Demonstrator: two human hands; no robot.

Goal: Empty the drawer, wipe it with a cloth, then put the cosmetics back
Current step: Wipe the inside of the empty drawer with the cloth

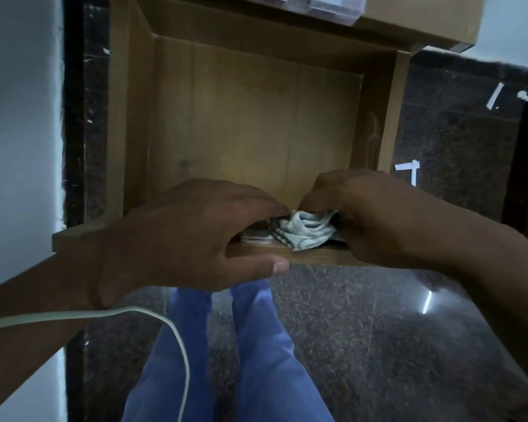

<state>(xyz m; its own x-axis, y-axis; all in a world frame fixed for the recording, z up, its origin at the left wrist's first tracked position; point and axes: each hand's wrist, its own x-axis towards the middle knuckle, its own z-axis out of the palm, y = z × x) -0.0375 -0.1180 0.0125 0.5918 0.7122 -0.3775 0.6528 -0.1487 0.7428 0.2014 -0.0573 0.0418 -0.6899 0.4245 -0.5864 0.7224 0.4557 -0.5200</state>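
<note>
Head view: we see the wooden drawer [244, 123] pulled out, its floor bare across most of its area. Our left hand [177, 239] rests over the front edge, thumb under the front panel, fingers [256, 202] curled into the drawer at the cloth [305, 231]. Our right hand [375, 214] pinches the crumpled grey-white cloth, which sits inside against the front wall. A small silvery flat case [256, 239] lies just beside the cloth, partly under the left hand. Whether the left fingers grip anything, we cannot tell. A white cable [153, 315] crosses below the left wrist.
</note>
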